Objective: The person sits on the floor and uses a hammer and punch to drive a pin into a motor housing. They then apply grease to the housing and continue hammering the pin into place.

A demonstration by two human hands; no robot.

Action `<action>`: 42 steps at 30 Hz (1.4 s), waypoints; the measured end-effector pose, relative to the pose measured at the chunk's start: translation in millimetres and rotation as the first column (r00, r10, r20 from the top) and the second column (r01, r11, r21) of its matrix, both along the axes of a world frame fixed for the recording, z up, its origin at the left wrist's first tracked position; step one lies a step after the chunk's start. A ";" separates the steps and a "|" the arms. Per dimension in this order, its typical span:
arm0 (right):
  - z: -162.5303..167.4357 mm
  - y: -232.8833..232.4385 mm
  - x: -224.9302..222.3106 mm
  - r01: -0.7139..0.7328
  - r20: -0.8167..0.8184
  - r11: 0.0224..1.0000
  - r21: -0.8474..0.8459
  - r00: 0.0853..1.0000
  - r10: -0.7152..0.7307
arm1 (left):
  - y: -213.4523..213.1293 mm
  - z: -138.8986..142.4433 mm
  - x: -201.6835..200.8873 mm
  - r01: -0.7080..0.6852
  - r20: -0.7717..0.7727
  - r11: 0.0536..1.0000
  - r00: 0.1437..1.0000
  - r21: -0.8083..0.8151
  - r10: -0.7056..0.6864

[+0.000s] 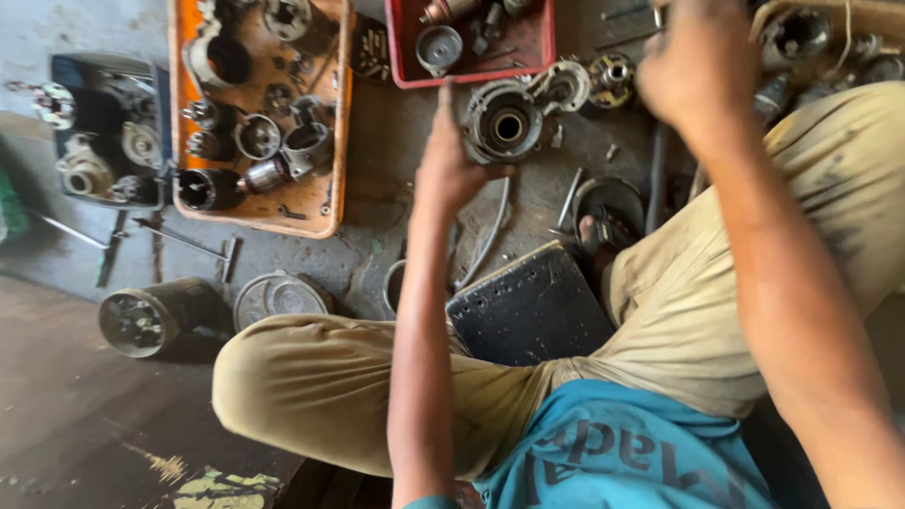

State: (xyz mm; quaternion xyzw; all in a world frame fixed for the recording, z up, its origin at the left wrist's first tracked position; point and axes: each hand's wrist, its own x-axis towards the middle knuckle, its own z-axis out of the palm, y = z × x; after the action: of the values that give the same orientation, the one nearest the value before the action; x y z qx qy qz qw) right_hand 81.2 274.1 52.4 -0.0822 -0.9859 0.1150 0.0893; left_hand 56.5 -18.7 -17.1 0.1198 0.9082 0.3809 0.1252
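I sit cross-legged on a grimy concrete floor. My left hand reaches forward and grips the rim of a round grey metal motor housing with a dark central bore. My right hand is raised at the upper right with its fingers curled; blur hides whether anything is in it. Beyond the housing lie two smaller round metal parts, and a red tray of small parts stands behind them.
An orange tray of cylindrical motor parts stands at the upper left, with a dark tray further left. A drum-shaped motor body, a round cover, a black perforated plate, rods and a hose lie by my legs.
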 end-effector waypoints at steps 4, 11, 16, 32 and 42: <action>-8.1 28.3 20.6 0.065 0.023 0.997 0.037 0.998 -0.066 | -30.5 -18.6 8.3 0.274 0.366 0.725 0.930 -0.632 -0.033; -93.5 11.0 32.7 0.410 0.378 0.876 -0.252 0.876 -0.301 | -21.4 -92.2 43.8 0.499 0.467 0.606 0.855 -0.619 -0.227; -139.6 -15.1 76.0 0.430 0.505 0.896 0.110 0.753 -0.423 | -3.9 -103.3 51.9 0.563 0.427 0.575 0.826 -0.593 -0.368; -72.1 5.2 65.4 0.624 0.608 -0.162 -0.764 0.615 -0.502 | 110.0 -107.2 85.5 0.616 0.494 0.648 0.775 -0.448 -0.395; 42.2 34.2 125.5 -0.045 -0.078 0.074 -0.996 0.842 -0.534 | 122.9 -102.8 85.4 0.452 0.497 0.849 0.822 -0.274 -0.277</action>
State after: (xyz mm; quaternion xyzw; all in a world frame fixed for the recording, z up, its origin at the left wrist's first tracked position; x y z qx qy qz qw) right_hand 206.7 308.3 94.5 -0.2633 -0.5794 0.7312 0.2455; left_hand 141.9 104.2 -119.8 0.1787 0.8711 0.1829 0.4194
